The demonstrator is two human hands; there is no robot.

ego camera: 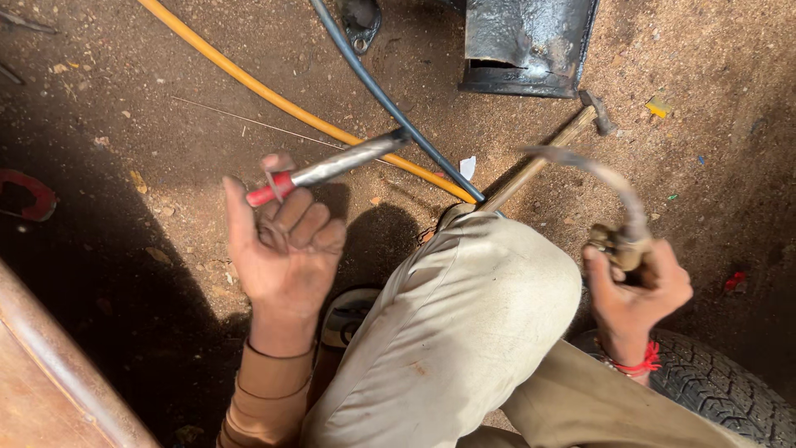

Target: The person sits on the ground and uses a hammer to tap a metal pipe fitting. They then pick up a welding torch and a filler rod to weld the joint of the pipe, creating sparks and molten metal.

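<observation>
We are clamping our left hand [286, 249] loosely around a metal rod with a red handle [327, 170], the fingers curled together under the red end while the steel shaft is pointing toward two o'clock. Our right hand [634, 286] is closing its grip tightly on the brass fitting of a curved rusty pipe [609, 187], which is arching up and over toward ten o'clock from the fist.

Going from the biggest things down: the dirt floor [166, 124] is filling the view, and our bent knee in pale trousers [473, 315] is sitting between the two hands. A tyre [730, 398] is lying at five o'clock, just beside the right wrist. A black metal block [526, 41] is standing at twelve o'clock. A yellow hose [249, 79] and a dark cable [373, 83] are running from the top edge down toward the knee, the cable crossing just past the rod's tip. A hammer with a wooden handle [539, 162] is lying on the floor between the knee and the block. A red thread bracelet [638, 365] is circling the right wrist.
</observation>
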